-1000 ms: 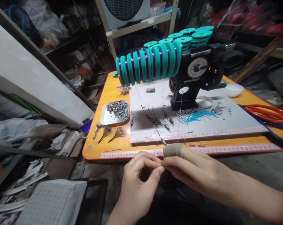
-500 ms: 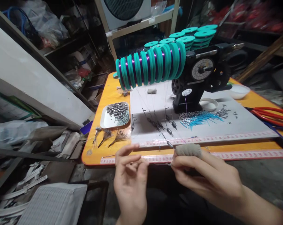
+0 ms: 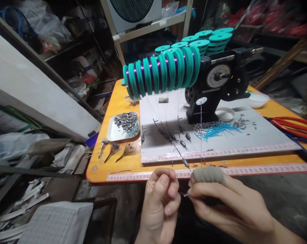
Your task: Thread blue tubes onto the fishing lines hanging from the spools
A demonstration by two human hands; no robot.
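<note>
My left hand [image 3: 161, 203] is closed in a pinch in front of the table's near edge, on thin fishing line that runs toward the other hand. My right hand [image 3: 229, 200], a grey wrap [image 3: 209, 175] around its index finger, pinches the same line, and a small metal piece [image 3: 185, 195] shows at its fingertips. Just above the right fingertips a dark lead sinker [image 3: 185, 163] hangs on line. More sinkers [image 3: 183, 143] lie on the white board [image 3: 155, 150], on lines running up to green spools [image 3: 163, 73] with purple line.
A black winding machine [image 3: 204, 108] carries the spools. A white tray [image 3: 111, 134] of sinkers stands left, with bundles of wire pieces [image 3: 126, 149] before it. Blue tubes [image 3: 219, 130] and metal beads lie right of centre. A measuring tape [image 3: 257, 168] runs along the front edge. Orange cable [image 3: 295, 123] lies right.
My left hand has moved right toward the right hand, and its spread fingers have curled into a pinch. My right hand has dropped slightly, and the sinker near it hangs a little lower.
</note>
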